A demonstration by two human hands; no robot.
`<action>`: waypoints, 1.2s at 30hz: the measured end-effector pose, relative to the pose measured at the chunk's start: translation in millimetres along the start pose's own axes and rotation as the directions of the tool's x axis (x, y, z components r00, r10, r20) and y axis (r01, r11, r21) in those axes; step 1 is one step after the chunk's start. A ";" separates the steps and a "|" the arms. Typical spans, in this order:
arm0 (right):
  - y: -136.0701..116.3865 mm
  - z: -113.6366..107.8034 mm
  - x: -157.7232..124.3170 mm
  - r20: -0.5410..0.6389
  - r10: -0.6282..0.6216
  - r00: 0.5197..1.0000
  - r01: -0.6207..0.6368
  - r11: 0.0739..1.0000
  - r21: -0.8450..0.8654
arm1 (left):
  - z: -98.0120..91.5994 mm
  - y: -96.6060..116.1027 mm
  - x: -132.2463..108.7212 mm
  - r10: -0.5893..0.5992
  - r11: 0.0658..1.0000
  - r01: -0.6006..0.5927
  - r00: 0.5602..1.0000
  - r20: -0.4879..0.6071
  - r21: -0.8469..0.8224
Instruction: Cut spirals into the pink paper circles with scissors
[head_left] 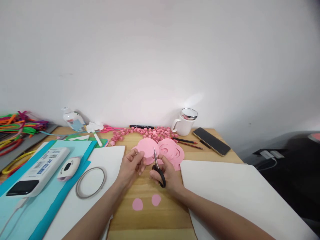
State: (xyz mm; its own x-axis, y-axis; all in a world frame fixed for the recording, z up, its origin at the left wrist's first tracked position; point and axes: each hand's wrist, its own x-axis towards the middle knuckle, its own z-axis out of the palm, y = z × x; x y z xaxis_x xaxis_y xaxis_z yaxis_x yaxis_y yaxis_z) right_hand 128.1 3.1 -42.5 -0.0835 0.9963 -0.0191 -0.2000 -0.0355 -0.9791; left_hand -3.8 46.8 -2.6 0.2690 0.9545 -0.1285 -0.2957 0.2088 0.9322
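Observation:
My left hand [131, 166] pinches a round pink paper disc [148, 147] and holds it up above the wooden table [150, 216]. My right hand [168, 175] grips black-handled scissors [158, 169], blades pointing up into the disc's lower edge. Behind the disc lies a stack of cut pink paper circles [173, 152]. Two small pink paper scraps [147, 202] lie on the table just below my hands.
White sheets lie left [105, 156] and right [225, 186]. On blue paper [50, 200] sit a white device [37, 170] and a small pink-white gadget [68, 168]; a tape ring [90, 182] is beside them. At the back: pink paper rolls [147, 132], mug [184, 122], phone [211, 141], pencils, marker, bottle, pipe cleaners [17, 128].

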 end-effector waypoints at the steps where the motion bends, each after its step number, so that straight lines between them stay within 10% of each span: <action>1: -0.5 0.5 -0.3 0.001 0.001 1.000 -0.001 1.000 0.002 | 0.0 -0.7 0.1 -0.007 1.000 0.007 1.000 0.017 0.000; 36: -0.6 0.1 0.1 0.024 -0.083 0.996 0.082 0.996 0.033 | -3.1 -2.9 -2.6 0.032 0.975 -0.045 0.998 0.062 0.217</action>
State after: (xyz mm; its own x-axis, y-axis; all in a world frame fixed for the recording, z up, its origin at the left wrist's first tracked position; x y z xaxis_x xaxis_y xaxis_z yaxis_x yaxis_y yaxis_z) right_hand 128.1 3.3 -41.9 -0.0904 0.9936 0.0675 -0.2385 0.0442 -0.9701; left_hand -6.5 44.4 -6.0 0.3158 0.9456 -0.0775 -0.1015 0.1149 0.9882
